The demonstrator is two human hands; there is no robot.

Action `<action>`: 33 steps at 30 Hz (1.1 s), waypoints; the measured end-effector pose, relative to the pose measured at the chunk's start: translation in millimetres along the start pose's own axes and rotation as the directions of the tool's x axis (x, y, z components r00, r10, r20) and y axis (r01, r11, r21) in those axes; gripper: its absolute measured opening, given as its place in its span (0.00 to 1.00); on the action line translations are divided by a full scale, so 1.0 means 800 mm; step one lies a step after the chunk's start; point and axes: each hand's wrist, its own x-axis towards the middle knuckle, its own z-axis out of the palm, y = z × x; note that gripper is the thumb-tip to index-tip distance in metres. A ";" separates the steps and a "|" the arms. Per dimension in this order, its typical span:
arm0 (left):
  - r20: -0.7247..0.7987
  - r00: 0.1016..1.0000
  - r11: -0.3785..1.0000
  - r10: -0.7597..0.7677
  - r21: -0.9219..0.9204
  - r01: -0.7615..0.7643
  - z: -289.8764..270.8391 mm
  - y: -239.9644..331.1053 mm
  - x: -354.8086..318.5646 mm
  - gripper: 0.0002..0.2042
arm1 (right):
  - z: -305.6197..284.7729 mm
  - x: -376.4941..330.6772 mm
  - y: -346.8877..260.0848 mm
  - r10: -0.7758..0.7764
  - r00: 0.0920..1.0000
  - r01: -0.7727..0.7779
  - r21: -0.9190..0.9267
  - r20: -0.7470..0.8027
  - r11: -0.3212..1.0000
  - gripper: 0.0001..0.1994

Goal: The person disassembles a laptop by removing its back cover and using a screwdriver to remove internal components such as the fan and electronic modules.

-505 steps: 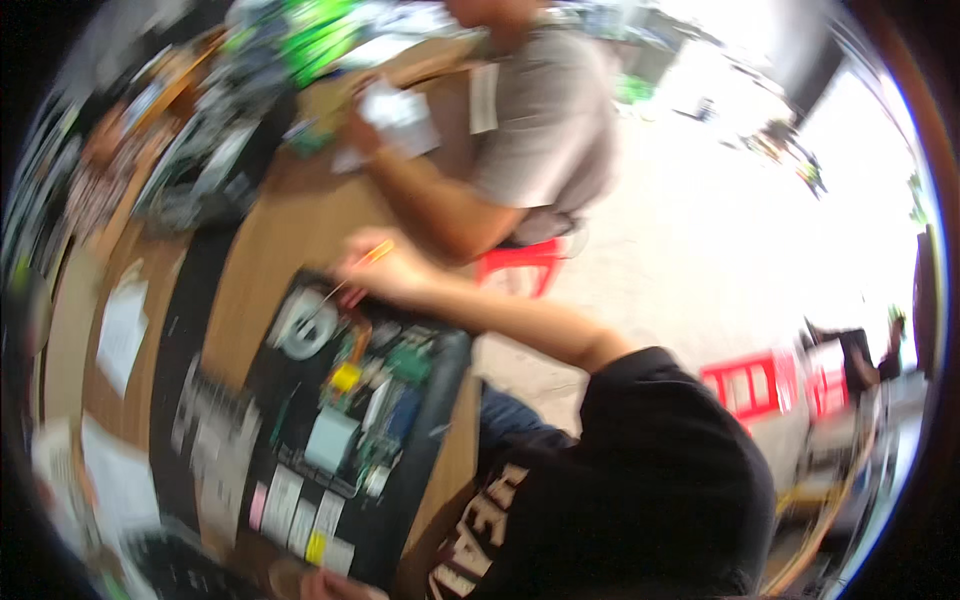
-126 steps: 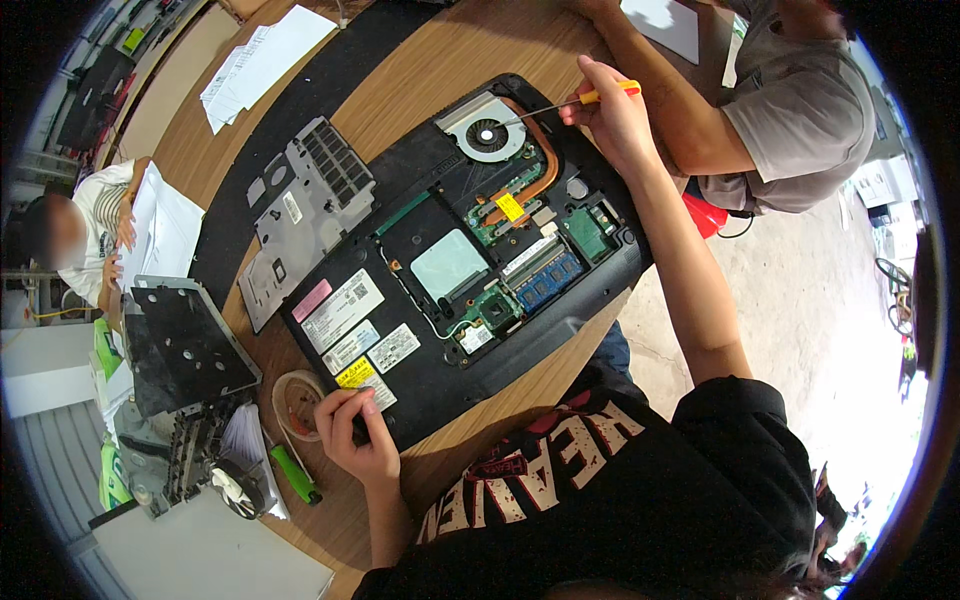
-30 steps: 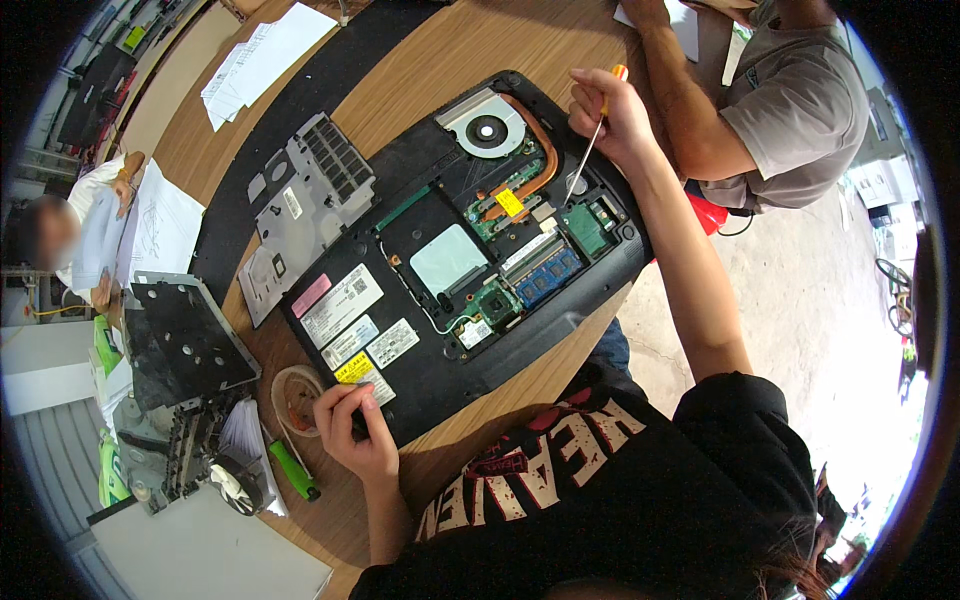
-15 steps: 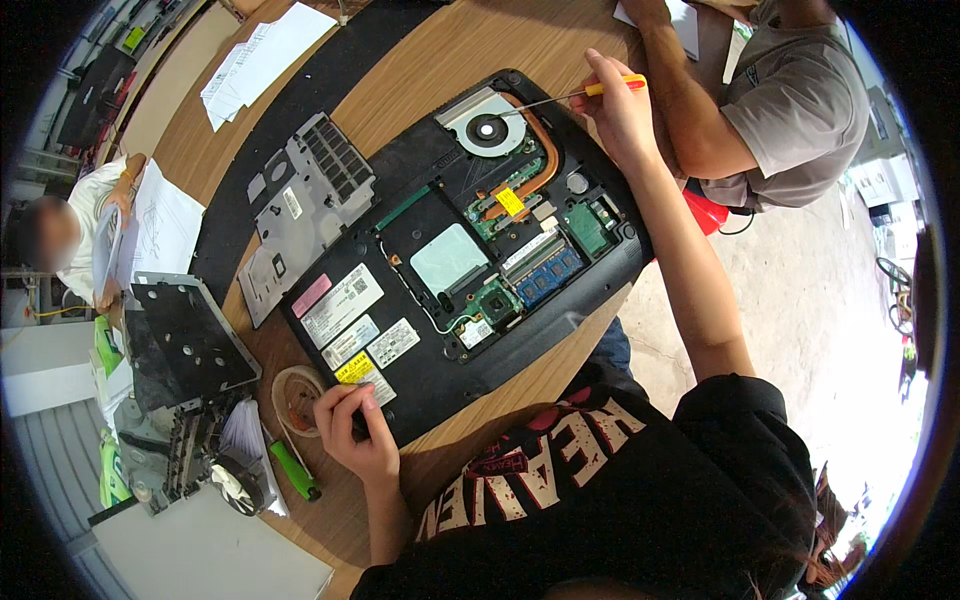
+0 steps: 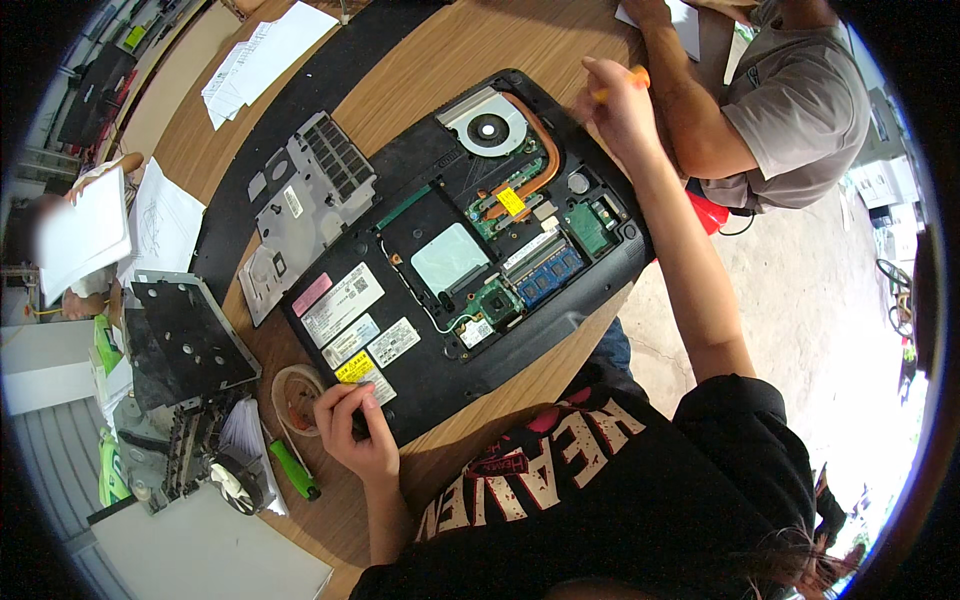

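Note:
An upturned black laptop point(image 5: 470, 390) lies on the wooden table with its bottom opened, showing a round cooling fan point(image 5: 488, 128), a copper heat pipe point(image 5: 545, 160), blue memory modules point(image 5: 550, 277) and a green circuit board point(image 5: 590, 232). My left hand point(image 5: 360, 432) grips the laptop's near left corner, fingers curled by the labels. Above the far right edge, my right hand point(image 5: 622, 112) is closed round a screwdriver point(image 5: 638, 77) with an orange-yellow handle; its shaft cannot be made out. The removed grey bottom cover point(image 5: 318, 195) lies against the laptop's left side.
A round plastic tub point(image 5: 298, 400) and a green-handled tool point(image 5: 293, 470) are beside my left hand. Stacked dismantled parts point(image 5: 190, 340) stand at the left. One person point(image 5: 800, 110) sits close at the right; another holds white papers point(image 5: 88, 235) at the far left.
My right hand has turned and the screwdriver's shaft no longer shows over the fan. My left hand and the laptop stay put. The person at the far left has lifted white papers.

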 end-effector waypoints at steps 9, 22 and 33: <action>-0.001 1.000 1.000 0.003 -0.004 -0.003 0.001 0.000 0.000 0.05 | -0.004 0.004 0.003 -0.122 0.992 0.121 0.171 0.000 0.978 0.18; -0.006 1.000 1.000 0.018 -0.003 -0.018 0.001 -0.001 -0.001 0.05 | 0.005 -0.004 0.002 -0.112 0.992 0.116 -0.067 0.055 0.991 0.17; 0.008 1.000 1.000 0.003 0.000 -0.003 0.000 0.000 0.000 0.05 | 0.001 0.001 0.009 -0.113 0.991 0.119 -0.087 0.065 0.989 0.15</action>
